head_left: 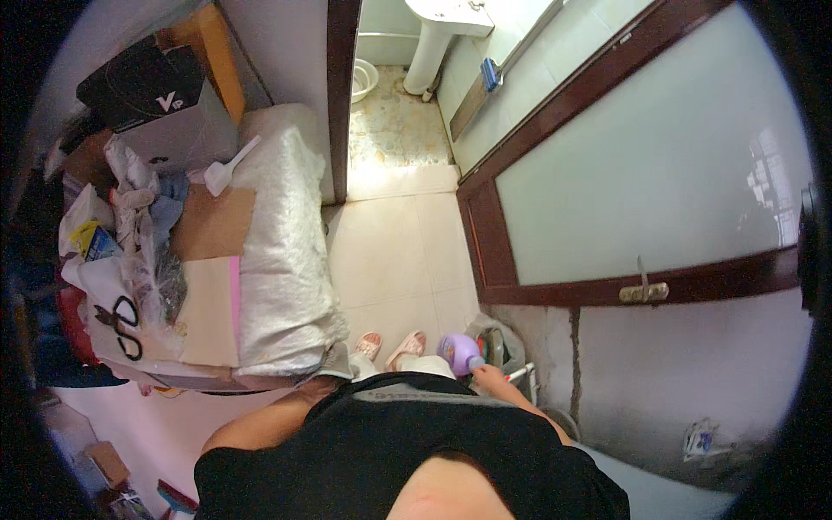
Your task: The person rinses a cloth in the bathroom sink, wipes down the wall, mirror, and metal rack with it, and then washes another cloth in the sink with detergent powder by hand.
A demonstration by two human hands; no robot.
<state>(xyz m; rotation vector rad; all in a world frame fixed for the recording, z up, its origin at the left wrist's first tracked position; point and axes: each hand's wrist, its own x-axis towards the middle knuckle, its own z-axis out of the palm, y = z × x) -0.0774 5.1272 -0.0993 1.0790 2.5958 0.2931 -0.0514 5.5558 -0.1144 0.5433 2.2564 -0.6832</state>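
My right hand (487,377) hangs at my right side, closed around the handle of a purple plastic bottle (459,352) held near my hip. My left arm runs down my left side and my left hand is hidden behind my black shirt. My feet in pink slippers (390,347) stand on the pale tiled floor (399,251).
A cluttered surface with white wrapped bundle (282,260), cardboard, scissors (121,325) and a white scoop (224,171) is on my left. An open dark-framed glass door (641,173) is on my right. Ahead, a bathroom doorway shows a white pedestal basin (438,39). A bin (503,342) stands by the wall.
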